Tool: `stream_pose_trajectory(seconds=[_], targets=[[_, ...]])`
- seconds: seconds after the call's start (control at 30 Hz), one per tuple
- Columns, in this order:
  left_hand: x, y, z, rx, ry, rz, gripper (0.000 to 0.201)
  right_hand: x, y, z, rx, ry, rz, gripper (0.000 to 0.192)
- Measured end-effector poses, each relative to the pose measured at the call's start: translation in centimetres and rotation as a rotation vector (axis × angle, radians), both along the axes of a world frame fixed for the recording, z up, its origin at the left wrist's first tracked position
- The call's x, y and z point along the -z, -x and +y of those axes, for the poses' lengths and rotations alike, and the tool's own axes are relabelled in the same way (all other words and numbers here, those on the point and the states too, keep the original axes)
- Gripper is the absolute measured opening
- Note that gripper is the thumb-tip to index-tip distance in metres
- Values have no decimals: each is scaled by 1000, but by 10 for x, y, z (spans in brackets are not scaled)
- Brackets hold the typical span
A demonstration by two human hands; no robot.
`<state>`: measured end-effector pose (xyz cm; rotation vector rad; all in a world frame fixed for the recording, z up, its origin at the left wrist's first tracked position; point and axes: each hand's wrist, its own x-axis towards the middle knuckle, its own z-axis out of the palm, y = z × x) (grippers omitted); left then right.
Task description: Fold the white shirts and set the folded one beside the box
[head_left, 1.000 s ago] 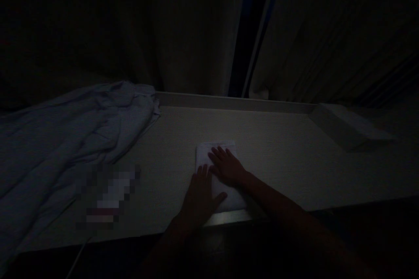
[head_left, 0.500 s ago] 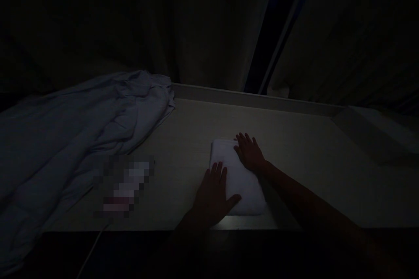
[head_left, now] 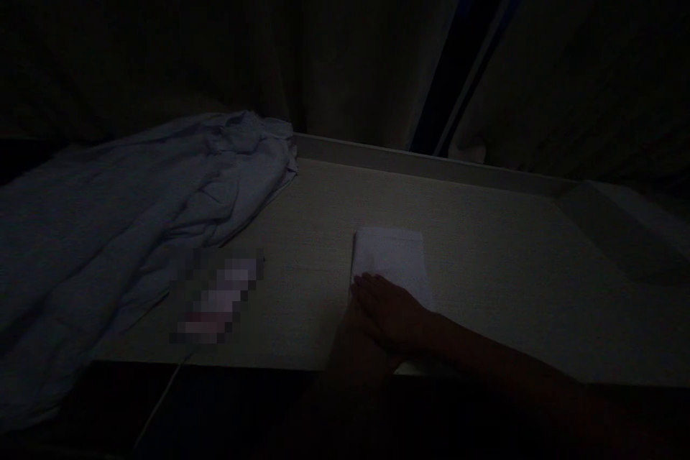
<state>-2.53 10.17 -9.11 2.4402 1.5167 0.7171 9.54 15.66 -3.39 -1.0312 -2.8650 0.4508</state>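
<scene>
Crumpled bedsheet (head_left: 134,215) — perhaps pale blue — left of table (head_left: 485,259).

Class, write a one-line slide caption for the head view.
Right hand lies flat over left hand on a folded white towel, dim table.

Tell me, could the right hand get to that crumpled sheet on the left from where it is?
Probably yes. The right hand lies flat on the folded towel, and only bare tabletop shows between it and the sheet; the dim light hides detail.
</scene>
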Motion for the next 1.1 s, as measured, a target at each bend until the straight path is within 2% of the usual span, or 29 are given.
stream_pose_trajectory(seconds=[0.13, 0.27, 0.43, 0.57, 0.67, 0.73, 0.8, 0.83, 0.9, 0.97, 1.1], targets=[[-6, 7, -1, 17, 108, -18, 87, 1, 6, 36, -18, -87, -14, 63], [-5, 6, 0, 21, 74, -13, 93, 9, 13, 66, -18, -139, -18, 66], [1, 3, 0, 14, 64, 82, 97, 24, 23, 111, 172, -139, -28, 72], [7, 3, -3, -1, 33, 114, 98, 24, 34, 134, 296, -135, -54, 73], [0, 4, 4, -4, 36, 107, 98, 15, 43, 128, 343, -162, -32, 73], [-14, 5, 17, 23, 42, 94, 83, 5, 44, 114, 302, -189, 38, 74], [-28, 7, 38, 88, 13, 80, 59, -4, 41, 97, 278, -179, 138, 74], [-34, 8, 50, 128, -20, 76, 54, -8, 37, 90, 304, -147, 190, 73], [-40, 9, 76, 160, -77, 87, 56, -13, 28, 78, 383, -57, 263, 71], [-35, 11, 99, 144, -80, 128, 60, -13, 20, 72, 388, -10, 260, 72], [-9, 12, 124, 86, -69, 206, 62, 5, 5, 68, 284, -68, 150, 70]])
